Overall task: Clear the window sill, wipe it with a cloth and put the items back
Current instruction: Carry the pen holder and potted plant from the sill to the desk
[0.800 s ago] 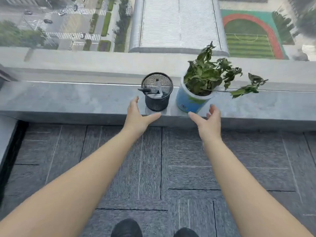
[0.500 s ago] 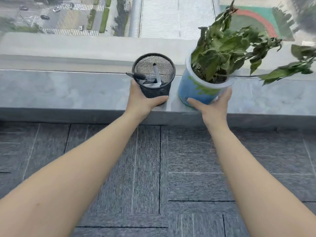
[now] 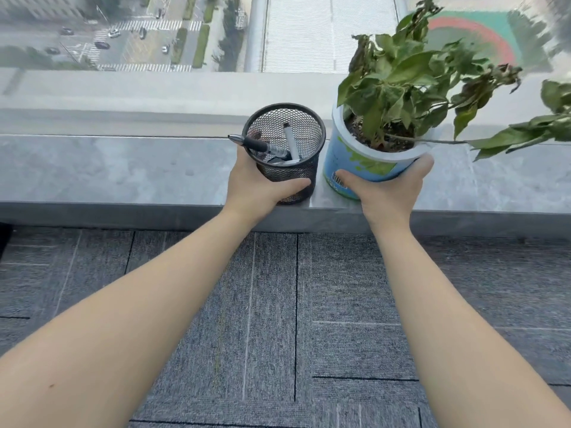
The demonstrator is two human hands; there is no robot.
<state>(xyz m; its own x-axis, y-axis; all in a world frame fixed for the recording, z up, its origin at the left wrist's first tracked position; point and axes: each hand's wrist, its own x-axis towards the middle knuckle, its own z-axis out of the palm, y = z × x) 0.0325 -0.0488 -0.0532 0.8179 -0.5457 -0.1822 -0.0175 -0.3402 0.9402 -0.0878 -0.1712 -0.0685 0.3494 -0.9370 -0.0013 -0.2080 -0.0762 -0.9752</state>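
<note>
A black mesh pen cup with pens and a marker inside stands on the grey stone window sill. My left hand wraps around its near side. Right beside it is a blue and white pot with a leafy green plant. My right hand grips that pot low on its near side, thumb on the left, fingers around the right. Both items sit near the sill's front edge; I cannot tell whether either is raised off it.
Behind the sill is a window pane with a street and sports field far below. Long plant stems reach out to the right over the sill. Grey carpet tiles cover the floor beneath my arms. The sill's left stretch is bare stone.
Both hands went from hovering open in front of the items to closing on them. The view has come closer to the sill.
</note>
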